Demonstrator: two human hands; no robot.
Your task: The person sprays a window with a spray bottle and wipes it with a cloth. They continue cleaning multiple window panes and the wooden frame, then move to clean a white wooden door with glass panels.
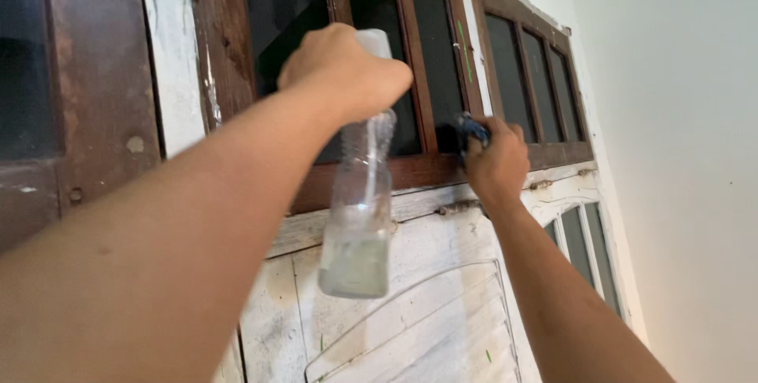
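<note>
My left hand is raised in front of a dark glass pane and grips the head of a clear plastic spray bottle. The bottle hangs down from the hand with a little cloudy liquid at its bottom. My right hand is clenched on a dark blue cloth, pressed against the lower corner of a pane by the brown wooden window frame. Most of the cloth is hidden inside the fist.
A row of brown-framed panes runs to the right above a worn white-painted wooden door with rusty hinges. A plain white wall stands at the right. Another brown frame is at the left.
</note>
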